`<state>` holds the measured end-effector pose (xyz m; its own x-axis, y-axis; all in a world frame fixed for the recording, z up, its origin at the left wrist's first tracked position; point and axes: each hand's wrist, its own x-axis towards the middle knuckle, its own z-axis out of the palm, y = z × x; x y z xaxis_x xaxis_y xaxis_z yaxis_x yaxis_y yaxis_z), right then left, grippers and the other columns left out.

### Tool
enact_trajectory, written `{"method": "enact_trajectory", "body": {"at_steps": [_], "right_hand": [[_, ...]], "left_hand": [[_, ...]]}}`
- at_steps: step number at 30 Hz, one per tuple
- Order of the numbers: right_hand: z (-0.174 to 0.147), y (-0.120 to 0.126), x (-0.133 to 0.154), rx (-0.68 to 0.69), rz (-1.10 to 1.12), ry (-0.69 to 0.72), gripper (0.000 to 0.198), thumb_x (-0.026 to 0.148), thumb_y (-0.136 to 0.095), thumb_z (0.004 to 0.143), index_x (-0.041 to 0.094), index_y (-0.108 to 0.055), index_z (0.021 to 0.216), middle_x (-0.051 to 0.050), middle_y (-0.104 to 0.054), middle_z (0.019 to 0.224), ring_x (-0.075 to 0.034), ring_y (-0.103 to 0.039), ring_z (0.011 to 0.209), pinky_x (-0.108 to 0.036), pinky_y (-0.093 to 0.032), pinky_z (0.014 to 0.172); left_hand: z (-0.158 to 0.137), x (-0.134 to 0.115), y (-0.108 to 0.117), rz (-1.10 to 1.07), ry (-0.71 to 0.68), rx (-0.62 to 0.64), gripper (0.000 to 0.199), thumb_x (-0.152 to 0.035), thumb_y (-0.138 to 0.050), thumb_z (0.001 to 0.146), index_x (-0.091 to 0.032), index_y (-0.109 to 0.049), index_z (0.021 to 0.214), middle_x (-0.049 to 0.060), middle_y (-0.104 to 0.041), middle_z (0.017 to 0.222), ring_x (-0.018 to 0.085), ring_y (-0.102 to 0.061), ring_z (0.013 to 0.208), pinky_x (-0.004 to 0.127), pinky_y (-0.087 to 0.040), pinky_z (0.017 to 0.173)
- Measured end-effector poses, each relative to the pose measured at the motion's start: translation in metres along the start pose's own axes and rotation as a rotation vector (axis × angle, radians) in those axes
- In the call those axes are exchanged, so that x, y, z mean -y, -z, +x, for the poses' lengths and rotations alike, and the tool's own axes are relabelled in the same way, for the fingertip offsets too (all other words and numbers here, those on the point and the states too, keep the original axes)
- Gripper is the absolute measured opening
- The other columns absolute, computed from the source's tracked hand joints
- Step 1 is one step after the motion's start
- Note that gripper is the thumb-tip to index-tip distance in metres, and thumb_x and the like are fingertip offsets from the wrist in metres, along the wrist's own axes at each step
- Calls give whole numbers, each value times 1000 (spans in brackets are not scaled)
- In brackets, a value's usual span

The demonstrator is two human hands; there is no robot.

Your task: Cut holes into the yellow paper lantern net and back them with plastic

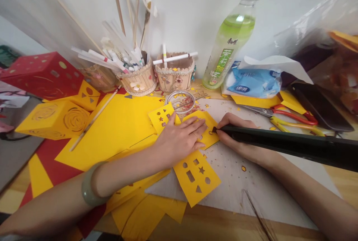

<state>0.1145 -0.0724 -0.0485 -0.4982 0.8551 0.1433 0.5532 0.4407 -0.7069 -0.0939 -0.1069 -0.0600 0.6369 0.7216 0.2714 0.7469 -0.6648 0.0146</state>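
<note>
A yellow card (pixel 211 140) lies on the white board, under the flat fingers of my left hand (pixel 183 131), which presses it down. My right hand (pixel 237 136) is closed around the narrow end of a long black tool (pixel 279 142). The tool's tip touches the card beside a small cut hole; its exact kind does not show. Below my left hand is another yellow card (pixel 197 181) with star, rectangle, triangle and rounded cut-outs. A similar punched card (pixel 159 118) sits just behind my left fingers.
A round tin (pixel 180 92) holds small cut pieces. Behind stand pen baskets (pixel 137 79) and a drink bottle (pixel 232 40). Tissues (pixel 253 81), red-and-yellow-handled scissors (pixel 291 116) and a phone (pixel 321 105) lie right; yellow and red paper boxes (pixel 56 118) stand left.
</note>
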Motion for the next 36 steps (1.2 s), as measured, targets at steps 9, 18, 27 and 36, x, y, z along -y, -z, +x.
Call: {"method": "enact_trajectory", "body": {"at_steps": [9, 18, 27, 36], "right_hand": [[-1, 3, -4, -17, 45, 2, 7, 29, -56, 80, 22, -53, 79, 1, -54, 69, -13, -49, 61, -25, -39, 55], [1, 4, 1, -2, 127, -9, 6, 26, -56, 81, 21, -54, 78, 1, -54, 70, -13, -49, 64, -24, -40, 58], [3, 5, 6, -48, 169, -35, 6, 24, -53, 80, 20, -51, 76, 1, -54, 69, -13, -48, 64, -24, -40, 58], [2, 4, 6, -32, 236, 4, 5, 20, -53, 78, 19, -50, 74, 2, -52, 66, -11, -45, 60, -22, -37, 54]], "left_hand": [[-2, 1, -3, 20, -9, -9, 39, -39, -35, 95, -18, -48, 125, 6, -53, 130, 19, -47, 121, 48, -21, 105], [6, 2, -3, 48, -95, -59, 37, -34, -42, 93, -8, -53, 117, 10, -60, 119, 23, -50, 113, 41, -35, 97], [38, 13, 3, 163, -307, -230, 20, -16, -45, 88, -18, -61, 75, -3, -61, 68, 14, -58, 61, 28, -42, 54], [42, 15, 3, 232, -459, -367, 22, -11, -47, 85, -17, -57, 67, -5, -59, 62, 11, -52, 56, 27, -33, 47]]}}
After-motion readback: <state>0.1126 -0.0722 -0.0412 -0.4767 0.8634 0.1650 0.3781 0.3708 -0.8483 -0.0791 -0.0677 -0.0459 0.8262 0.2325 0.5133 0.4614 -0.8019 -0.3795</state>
